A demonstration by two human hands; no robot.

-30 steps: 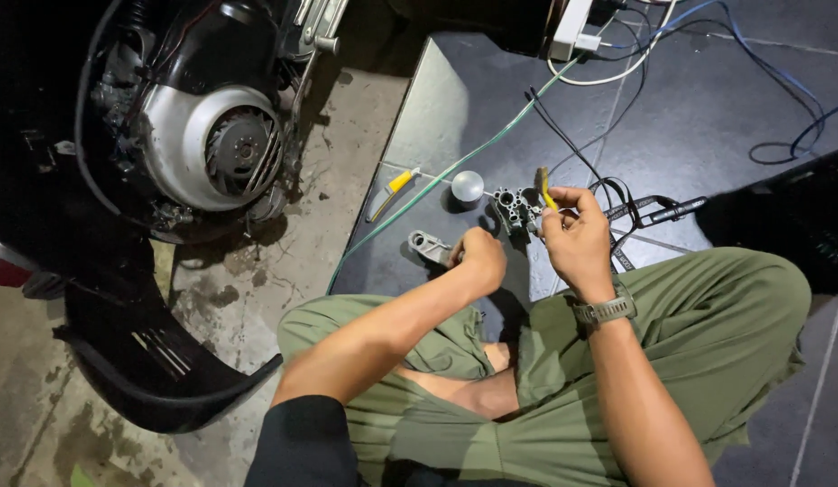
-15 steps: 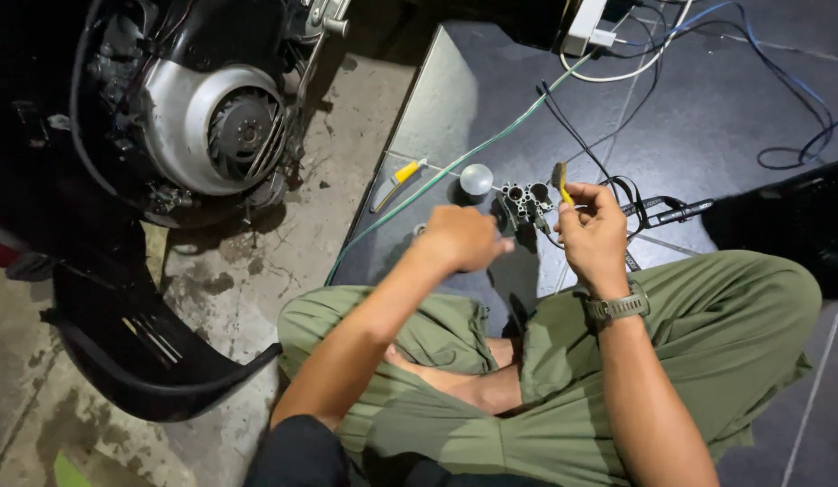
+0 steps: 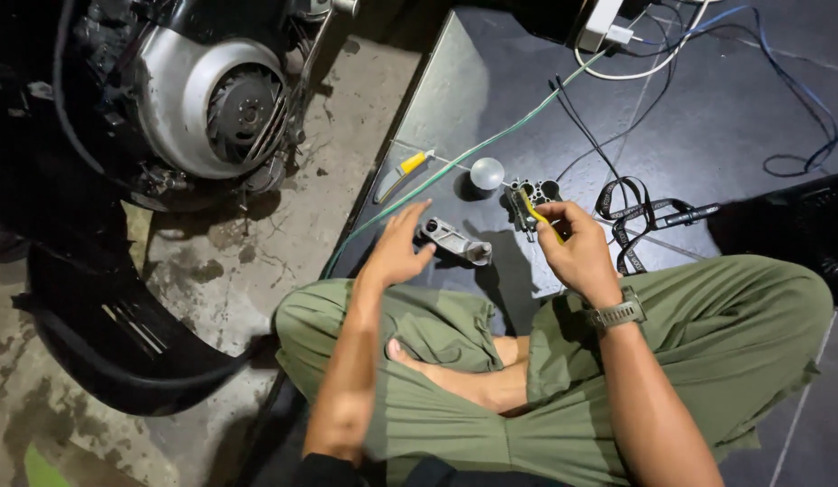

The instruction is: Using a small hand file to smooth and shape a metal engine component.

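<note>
Small dark metal part with round bores (image 3: 527, 200) sits on the dark floor panel (image 3: 708, 117), just in front of the person's crossed legs. Right hand (image 3: 577, 252) pinches a yellow-handled tool (image 3: 538, 215), tip laid against that part; half a second back the same hand held the tool there, so the work on the part carries on unchanged.

Change is on the left: left hand (image 3: 396, 248) was over the part a moment ago, now drawn back and lowered, fingers spread and holding nothing, thumb just beside a grey metal piece (image 3: 453, 239) lying on the panel. Judged: the part is no longer steadied by two hands.

Around: silver round cap (image 3: 487, 173) and a yellow-tipped screwdriver (image 3: 399, 173) nearby, green cable (image 3: 455, 162) crossing, black strap (image 3: 631, 212) at right, scooter engine (image 3: 211, 99) well apart at left
</note>
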